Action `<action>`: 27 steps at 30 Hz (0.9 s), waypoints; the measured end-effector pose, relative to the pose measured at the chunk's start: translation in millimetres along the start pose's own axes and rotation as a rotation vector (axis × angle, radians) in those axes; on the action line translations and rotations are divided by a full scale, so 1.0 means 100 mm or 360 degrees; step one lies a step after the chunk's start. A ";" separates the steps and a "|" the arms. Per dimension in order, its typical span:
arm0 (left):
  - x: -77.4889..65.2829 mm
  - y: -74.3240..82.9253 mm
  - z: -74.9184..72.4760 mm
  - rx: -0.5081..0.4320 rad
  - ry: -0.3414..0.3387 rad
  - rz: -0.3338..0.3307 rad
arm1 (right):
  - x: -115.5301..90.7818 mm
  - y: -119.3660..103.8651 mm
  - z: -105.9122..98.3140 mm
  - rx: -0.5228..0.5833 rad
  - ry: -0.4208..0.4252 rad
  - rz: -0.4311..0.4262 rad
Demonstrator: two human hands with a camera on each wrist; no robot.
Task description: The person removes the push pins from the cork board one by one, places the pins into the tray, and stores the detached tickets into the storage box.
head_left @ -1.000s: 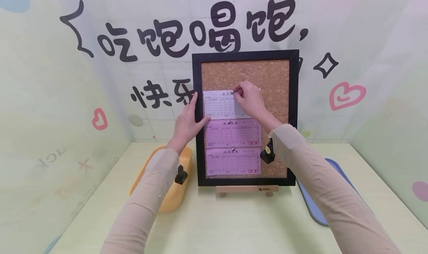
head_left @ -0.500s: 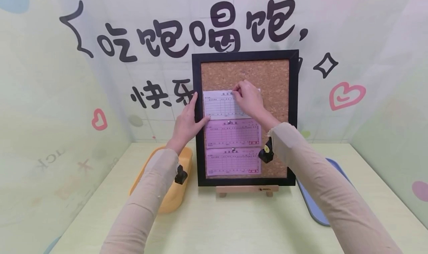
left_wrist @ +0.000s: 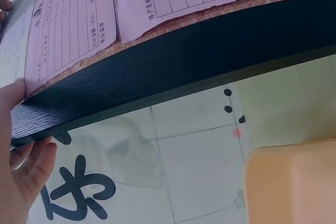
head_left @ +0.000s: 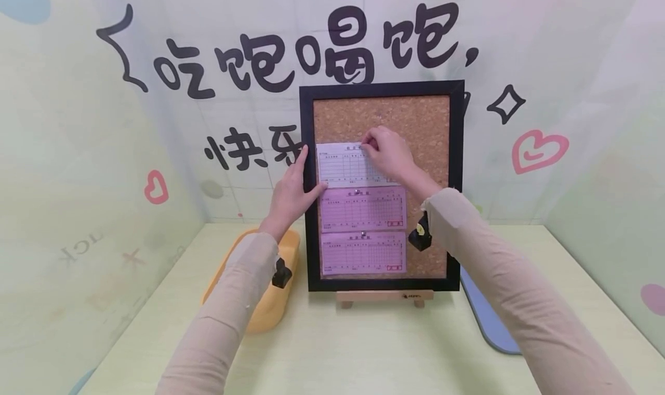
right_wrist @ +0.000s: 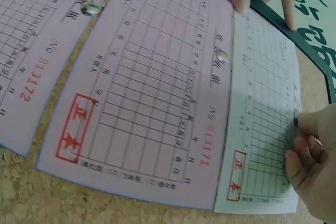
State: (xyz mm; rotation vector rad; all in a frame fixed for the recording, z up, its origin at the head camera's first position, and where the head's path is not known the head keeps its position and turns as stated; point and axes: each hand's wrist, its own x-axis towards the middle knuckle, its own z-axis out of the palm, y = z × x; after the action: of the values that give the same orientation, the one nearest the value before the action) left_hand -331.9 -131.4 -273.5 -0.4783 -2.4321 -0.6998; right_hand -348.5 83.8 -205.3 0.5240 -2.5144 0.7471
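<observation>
A black-framed corkboard [head_left: 381,115] stands on a small wooden easel [head_left: 384,295]. Three receipt slips are stacked down its left part: a white slip [head_left: 337,165] on top, a pink slip [head_left: 358,210] below it and another pink slip [head_left: 358,256] lowest. A clear push pin [right_wrist: 222,56] sits at the top of the middle slip, and a second push pin [right_wrist: 91,8] tops the lowest. My left hand [head_left: 291,196] grips the frame's left side, thumb in front, fingers behind. At the white slip's top edge, my right hand [head_left: 389,152] pinches a push pin, mostly hidden by the fingertips.
A yellow bin [head_left: 265,314] stands on the table left of the board, partly under the left forearm. A blue tray [head_left: 490,320] lies to the right, partly behind the right sleeve. Behind the board rises a wall covering [head_left: 249,193] with large black lettering.
Both hands keep their places on the board and at the white slip's top edge. My right wrist has shifted slightly to the right, and the head view has tilted up a little.
</observation>
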 end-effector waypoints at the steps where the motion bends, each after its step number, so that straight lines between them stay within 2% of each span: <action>1: 0.00 0.00 0.00 -0.0002 0.0002 0.0002 | 0.01 0.01 -0.01 0.0006 -0.0024 -0.0004; 5: -0.01 -0.01 0.00 -0.0006 0.0001 0.0001 | 0.03 0.02 -0.05 0.0074 -0.0068 0.0032; 10: -0.02 0.00 0.01 0.0013 -0.0003 -0.0002 | 0.01 0.02 -0.05 0.0087 -0.0048 0.0083; 20: -0.02 0.00 0.01 0.0016 0.0005 0.0000 | 0.03 0.02 -0.01 -0.0037 0.0007 -0.0028; 27: -0.01 0.01 0.00 0.0018 0.0003 0.0002 | 0.04 -0.01 -0.01 -0.0061 -0.0018 -0.0017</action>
State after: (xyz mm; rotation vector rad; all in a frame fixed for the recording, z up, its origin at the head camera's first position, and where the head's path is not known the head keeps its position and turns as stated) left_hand -330.4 -130.9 -274.2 -0.4749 -2.4325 -0.6855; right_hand -351.0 83.2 -201.9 0.5297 -2.5292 0.6927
